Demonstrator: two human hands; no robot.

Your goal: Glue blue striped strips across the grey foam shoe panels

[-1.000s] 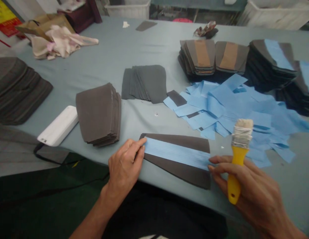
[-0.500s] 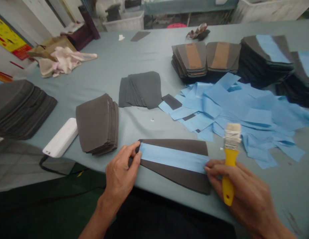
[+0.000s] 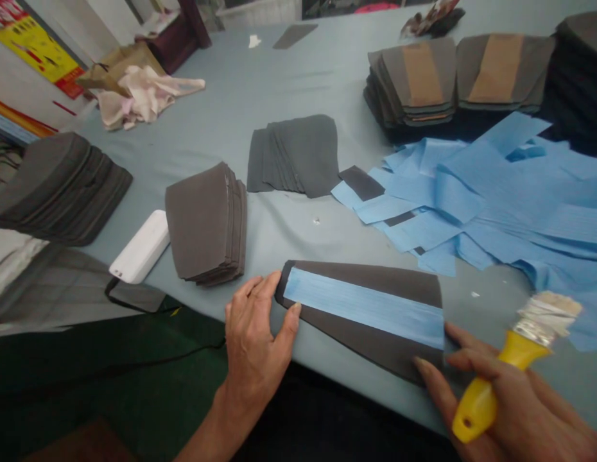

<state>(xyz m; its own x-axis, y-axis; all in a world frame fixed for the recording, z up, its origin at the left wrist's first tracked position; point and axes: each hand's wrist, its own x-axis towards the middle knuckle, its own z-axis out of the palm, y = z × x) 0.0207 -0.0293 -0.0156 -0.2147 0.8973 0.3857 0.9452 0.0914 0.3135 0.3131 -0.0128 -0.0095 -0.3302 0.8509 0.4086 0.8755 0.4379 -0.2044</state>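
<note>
Nearest, the left hand (image 3: 255, 340) lies open with fingers spread, thumb and fingertips against the narrow end of a tapered dark grey foam panel (image 3: 361, 340), not pinching it. The right hand (image 3: 501, 398) curls around the moulded yellow plastic handle of a pale-bristled flat brush (image 3: 479, 404), with two fingertips reaching the panel's wide end.

The panel lies flat at the near edge of a grey-blue cloth-covered table (image 3: 298, 237), a smooth light blue strip (image 3: 366, 308) running down its middle. Judged from this layout, clean work depends on pinning both ends so the strip stays centred, then keeping its surface free of wrinkles.

Beyond sit a squared stack of grey foam panels (image 3: 207, 221), a white plastic block (image 3: 142, 247) and a fanned grey stack (image 3: 293, 157). Loose light blue paper-like offcuts (image 3: 472, 199) spread to the right; farther off are grey panels with tan strips (image 3: 414, 80). A yellow and red wall poster (image 3: 38, 54) shows no legible writing; no brand shows.
</note>
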